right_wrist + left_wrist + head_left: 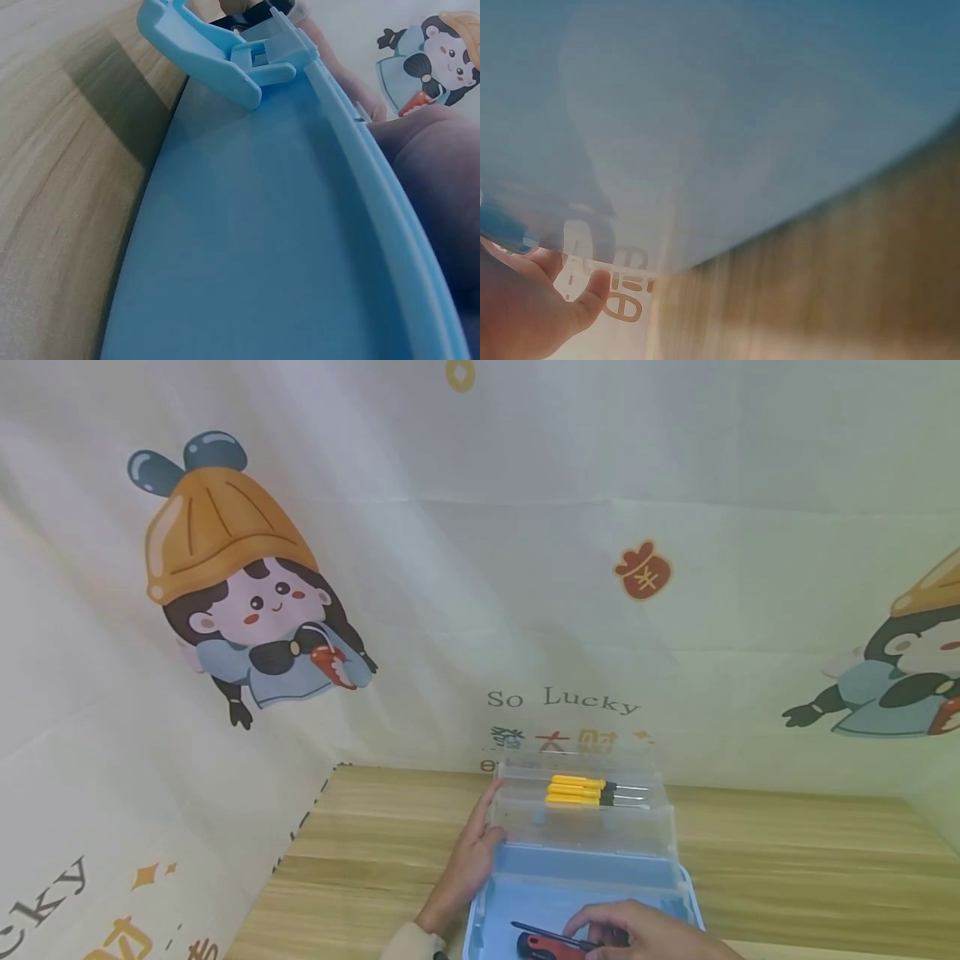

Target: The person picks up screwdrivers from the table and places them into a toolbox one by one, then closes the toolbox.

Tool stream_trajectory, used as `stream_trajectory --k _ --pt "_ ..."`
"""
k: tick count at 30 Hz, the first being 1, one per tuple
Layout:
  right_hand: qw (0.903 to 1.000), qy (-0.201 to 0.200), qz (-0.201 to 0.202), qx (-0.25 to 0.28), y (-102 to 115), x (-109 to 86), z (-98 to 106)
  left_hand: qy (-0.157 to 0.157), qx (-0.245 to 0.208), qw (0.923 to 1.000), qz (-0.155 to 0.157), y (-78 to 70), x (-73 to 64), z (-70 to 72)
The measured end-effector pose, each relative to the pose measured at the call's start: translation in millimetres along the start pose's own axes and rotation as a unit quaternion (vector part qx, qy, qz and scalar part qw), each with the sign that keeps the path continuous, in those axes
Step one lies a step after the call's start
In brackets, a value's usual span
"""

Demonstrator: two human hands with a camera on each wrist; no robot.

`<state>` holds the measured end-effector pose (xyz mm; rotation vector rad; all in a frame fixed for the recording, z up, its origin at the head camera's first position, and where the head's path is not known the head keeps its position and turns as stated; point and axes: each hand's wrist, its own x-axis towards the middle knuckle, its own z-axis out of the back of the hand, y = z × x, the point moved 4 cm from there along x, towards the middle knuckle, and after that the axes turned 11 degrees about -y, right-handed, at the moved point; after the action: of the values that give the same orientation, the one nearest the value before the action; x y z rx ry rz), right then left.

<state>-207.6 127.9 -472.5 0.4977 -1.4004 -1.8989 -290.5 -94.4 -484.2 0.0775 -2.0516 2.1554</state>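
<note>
My left hand [472, 860] lies along the left edge of a clear plastic lid [600, 828] that stands raised behind a blue toolbox [517, 906]. Its index finger stretches up that edge, with the thumb near the hinge side. In the left wrist view, fingers [592, 292] show beside the box wall. My right hand [637, 931], low over the box, holds a screwdriver by a thin dark shaft [540, 932] pointing left; most of its grip is hidden. A red and black handle [551, 947] lies just below that shaft.
Several yellow-handled screwdrivers [576, 791] lie in the clear lid. A blue latch [217, 60] sticks out from the box side in the right wrist view. Around the box is a wooden tabletop [360, 843], with a printed cloth [465, 568] hanging behind.
</note>
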Motion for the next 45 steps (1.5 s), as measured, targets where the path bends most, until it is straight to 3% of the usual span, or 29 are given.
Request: stream_trajectory --k 23,34,45 --pt "0.9997 -0.004 0.023 -0.002 -11.3 -3.4 -0.1 0.000 -0.001 1.0000 -0.002 0.5 0.0 -0.1" --pt "0.9998 -0.005 0.015 0.014 -12.9 -4.1 -1.6 -0.002 -0.005 1.0000 0.008 0.9 0.7 0.8" --pt "0.9994 -0.004 0.032 -0.016 -13.8 -4.5 -3.0 -0.007 0.001 0.9999 0.013 0.8 0.5 0.1"
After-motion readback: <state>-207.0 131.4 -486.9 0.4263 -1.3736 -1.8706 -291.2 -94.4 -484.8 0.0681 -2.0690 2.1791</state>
